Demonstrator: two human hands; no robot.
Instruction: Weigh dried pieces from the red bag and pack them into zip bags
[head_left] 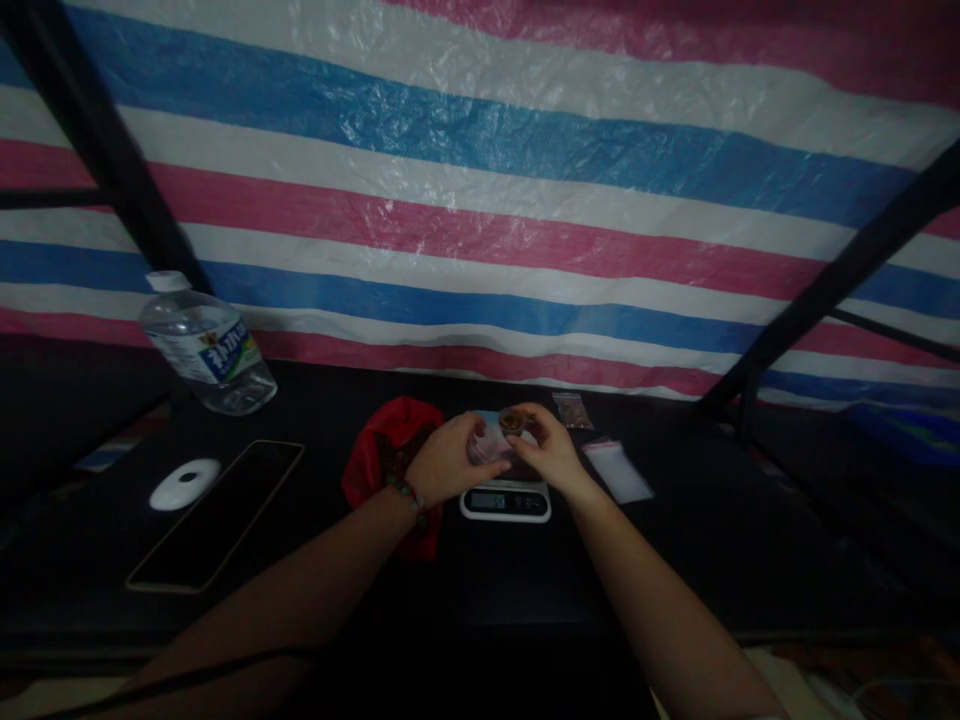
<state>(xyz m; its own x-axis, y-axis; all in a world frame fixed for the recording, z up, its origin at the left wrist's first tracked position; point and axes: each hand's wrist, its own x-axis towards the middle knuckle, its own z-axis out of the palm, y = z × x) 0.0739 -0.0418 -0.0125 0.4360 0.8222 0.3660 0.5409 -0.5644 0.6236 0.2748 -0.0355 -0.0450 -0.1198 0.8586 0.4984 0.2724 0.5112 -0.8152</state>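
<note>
Left hand [450, 462] and right hand [553, 450] pinch a small bag [512, 421] over the scale [505, 503]; tilt it and brown bits could spill.

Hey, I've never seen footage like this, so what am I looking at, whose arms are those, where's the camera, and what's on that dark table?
No machine here: these are a person's bare arms, filmed by one camera worn on the head, looking forward and down. The left hand and right hand meet above a small white digital kitchen scale and together have a grip on a small clear plastic pouch with something brown at its top; the dim light hides what. A crumpled red plastic bag sits beside the left hand. Further left on the black table lie a dark flat phone with a gold rim, a white oval mouse-like object and a clear plastic water bottle. To the right lie a flat clear zip bag and a smaller bag with brown contents.
</note>
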